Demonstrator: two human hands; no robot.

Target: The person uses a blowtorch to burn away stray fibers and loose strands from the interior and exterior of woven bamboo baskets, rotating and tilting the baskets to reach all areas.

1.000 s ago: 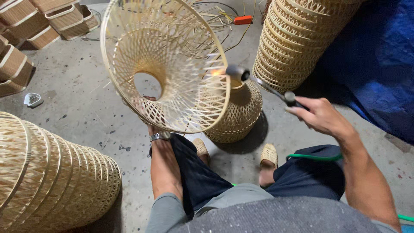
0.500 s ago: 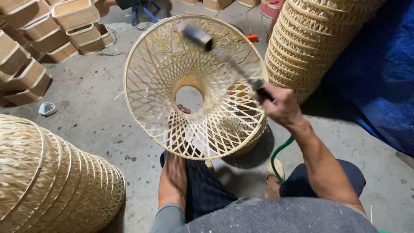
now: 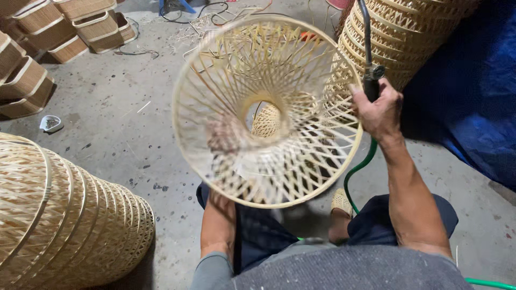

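You are holding up a pale, funnel-shaped woven bamboo lampshade frame [image 3: 267, 110] in front of you, its wide round rim tilted toward the camera and its thin slats crossing in an open lattice that narrows to a small ring at the centre. It is blurred, so the finer weave is hard to read. Your left hand [image 3: 223, 140] is inside or behind the lattice on its lower left side and shows only as a smear through the slats; you cannot tell from this view how its fingers are set, though the forearm rises from your knee to the frame. Your right hand [image 3: 379, 107] is just beside the frame's right rim, fingers curled tightly around the dark handle of a slim black torch-like tool [image 3: 368, 51], whose tube runs up and out of the top edge and whose green hose [image 3: 359, 167] trails down past your wrist. Through the centre ring you glimpse a small rounded woven bamboo shade [image 3: 267, 119] on the grey concrete floor [image 3: 115, 134]. A stack of nested bamboo shades [image 3: 59, 215] lies at your left, another tall stack [image 3: 414, 32] stands behind your right hand, and rectangular woven baskets [image 3: 64, 27] sit nested in each other at the upper left.
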